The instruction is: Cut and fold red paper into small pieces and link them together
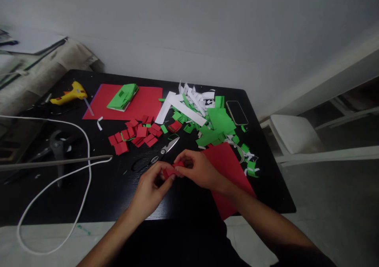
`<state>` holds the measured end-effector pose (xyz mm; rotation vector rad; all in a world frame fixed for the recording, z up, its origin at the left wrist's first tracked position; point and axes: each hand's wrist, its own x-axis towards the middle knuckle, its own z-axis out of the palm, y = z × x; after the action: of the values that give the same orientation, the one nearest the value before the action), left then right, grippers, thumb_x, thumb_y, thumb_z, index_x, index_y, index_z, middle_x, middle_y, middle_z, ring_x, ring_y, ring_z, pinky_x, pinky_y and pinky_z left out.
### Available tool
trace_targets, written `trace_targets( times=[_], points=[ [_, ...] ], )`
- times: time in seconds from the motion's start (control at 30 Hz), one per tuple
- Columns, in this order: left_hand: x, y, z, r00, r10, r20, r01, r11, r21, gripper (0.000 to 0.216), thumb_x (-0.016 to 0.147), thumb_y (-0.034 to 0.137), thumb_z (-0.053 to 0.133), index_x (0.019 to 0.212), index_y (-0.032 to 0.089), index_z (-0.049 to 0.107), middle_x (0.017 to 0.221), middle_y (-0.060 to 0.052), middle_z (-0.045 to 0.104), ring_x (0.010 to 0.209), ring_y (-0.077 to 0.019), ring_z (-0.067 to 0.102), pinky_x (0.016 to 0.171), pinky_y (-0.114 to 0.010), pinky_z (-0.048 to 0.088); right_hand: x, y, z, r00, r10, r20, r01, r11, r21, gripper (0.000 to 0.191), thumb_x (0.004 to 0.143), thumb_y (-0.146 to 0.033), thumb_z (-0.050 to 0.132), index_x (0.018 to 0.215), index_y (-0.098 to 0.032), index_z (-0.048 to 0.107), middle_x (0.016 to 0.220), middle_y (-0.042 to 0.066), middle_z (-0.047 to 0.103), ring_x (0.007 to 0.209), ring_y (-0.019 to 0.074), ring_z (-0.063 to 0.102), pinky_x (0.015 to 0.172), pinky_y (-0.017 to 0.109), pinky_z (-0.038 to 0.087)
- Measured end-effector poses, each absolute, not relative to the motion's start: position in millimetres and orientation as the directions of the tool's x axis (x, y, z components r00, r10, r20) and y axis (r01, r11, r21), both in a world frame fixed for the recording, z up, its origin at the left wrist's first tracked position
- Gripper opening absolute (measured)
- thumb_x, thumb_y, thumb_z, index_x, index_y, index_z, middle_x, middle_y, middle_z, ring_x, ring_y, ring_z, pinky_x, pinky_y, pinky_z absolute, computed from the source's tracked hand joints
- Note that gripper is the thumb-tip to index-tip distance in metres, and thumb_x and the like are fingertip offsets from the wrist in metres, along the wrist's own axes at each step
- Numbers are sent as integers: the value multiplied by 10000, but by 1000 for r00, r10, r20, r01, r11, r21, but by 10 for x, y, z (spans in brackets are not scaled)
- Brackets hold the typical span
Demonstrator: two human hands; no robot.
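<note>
Left hand (151, 188), right hand (199, 170), fingers pinching red paper piece (171, 172), long axis left-right, scissors (161, 154) just beyond

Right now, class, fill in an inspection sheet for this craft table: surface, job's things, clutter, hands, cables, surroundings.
Surface: black table, much of it covered with paper.
Job's things: small red paper piece; red sheet under the right wrist; scissors just beyond the hands; pile of red squares.
Clutter: green and white scraps, phone, glue gun, large red sheet bearing a green stack.
Grips: left hand and right hand both pinch the small red paper piece.
Cables: white cable looping off the table's near edge.
Surroundings: white chair at right, plain wall behind.
</note>
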<state>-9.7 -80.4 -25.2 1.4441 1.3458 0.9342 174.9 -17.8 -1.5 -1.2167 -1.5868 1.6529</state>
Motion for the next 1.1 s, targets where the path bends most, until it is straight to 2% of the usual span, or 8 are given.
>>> trace_targets(
  times=[0.17,0.27,0.37,0.47,0.6,0.87,1.1],
  points=[
    [-147,-821,-300,79,994,-81,322,52,945,153,964,345,620,998,216,693,925,-36,696,813,-178,616,740,-287,489,1756,15,51,-546,807,-225,300,-63,-952,112,823,-223,756,920,-196,708,837,18,747,795,175,719,725,293,564],
    [-191,-847,-313,47,994,-102,344,80,936,167,965,361,612,1007,218,689,900,-27,681,776,-169,592,697,-277,464,1776,288,164,-530,839,-120,402,124,-907,61,876,-257,732,893,-199,720,851,27,752,795,180,708,764,316,556],
    [-226,-879,-320,33,993,-110,340,93,936,175,973,360,596,1008,215,687,900,-30,679,777,-171,602,693,-276,470,1791,592,202,-393,913,106,563,330,-758,96,920,-166,651,974,-205,721,980,58,745,911,206,688,858,364,539],
    [-240,-912,-333,27,994,-105,325,91,941,177,976,351,586,1010,210,688,895,-36,681,763,-171,617,681,-272,486,1772,794,107,-449,875,183,683,467,-561,282,878,-74,652,1129,-189,711,1127,109,703,1130,271,614,1052,461,458],
    [-233,-958,-352,22,994,-107,336,94,937,171,980,340,577,1008,216,691,920,-40,691,747,-166,613,659,-264,485,1692,870,-91,-496,845,197,700,524,-484,391,891,-87,630,1257,-211,687,1188,119,647,1152,284,566,1058,470,465],
    [-200,-975,-358,28,999,39,408,-47,912,141,991,282,566,946,211,680,923,-42,689,827,-179,623,747,-290,479,1582,923,-231,-515,831,209,709,550,-442,383,893,-58,580,1221,-195,722,1152,121,652,1093,279,568,1029,458,487],
    [-194,-969,-350,35,997,75,413,-83,907,135,999,255,559,947,215,676,922,-33,692,837,-173,628,748,-287,474,1581,923,-240,-506,837,208,705,540,-459,298,913,-67,603,1163,-161,734,1154,125,682,1094,279,590,1020,444,494]
  ],
)
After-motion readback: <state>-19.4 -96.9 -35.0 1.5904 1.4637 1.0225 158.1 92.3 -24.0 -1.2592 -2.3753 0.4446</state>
